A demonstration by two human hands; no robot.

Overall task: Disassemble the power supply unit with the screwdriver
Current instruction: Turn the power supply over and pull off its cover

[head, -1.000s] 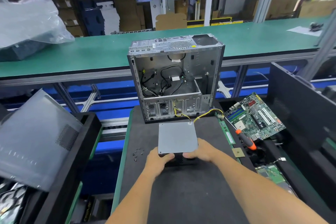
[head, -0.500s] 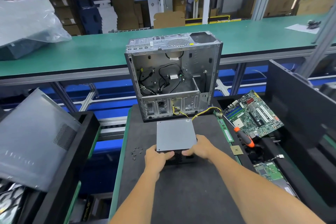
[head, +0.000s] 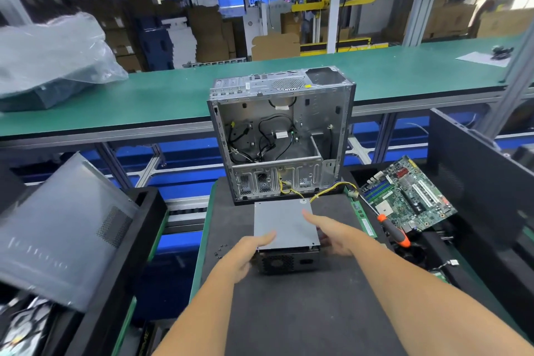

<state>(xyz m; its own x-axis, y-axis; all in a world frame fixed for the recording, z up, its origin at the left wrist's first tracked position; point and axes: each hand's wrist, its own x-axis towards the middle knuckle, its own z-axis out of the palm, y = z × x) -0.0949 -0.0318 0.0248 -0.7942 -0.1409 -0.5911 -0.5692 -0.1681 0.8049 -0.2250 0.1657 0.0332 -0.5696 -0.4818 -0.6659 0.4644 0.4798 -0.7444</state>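
The grey power supply unit [head: 284, 225] lies flat on the black mat [head: 289, 312], its vented black face toward me and yellow wires running from its far edge. My left hand [head: 245, 254] is at its near left corner, fingers straight, fingertips touching the lid. My right hand [head: 329, 233] stretches over its right side with fingers extended; whether it touches is unclear. The orange-and-black screwdriver [head: 394, 231] lies to the right on the mat's edge, untouched.
An open computer case [head: 281, 136] stands upright just behind the unit. A motherboard [head: 410, 193] leans in a black bin at right. Several small screws [head: 221, 250] lie left of the unit. A grey side panel [head: 60, 228] rests in the left bin.
Both hands have let go of the unit's near edge and opened. The left hand slid left, the right hand moved up over the lid's right side. The vented face now shows.
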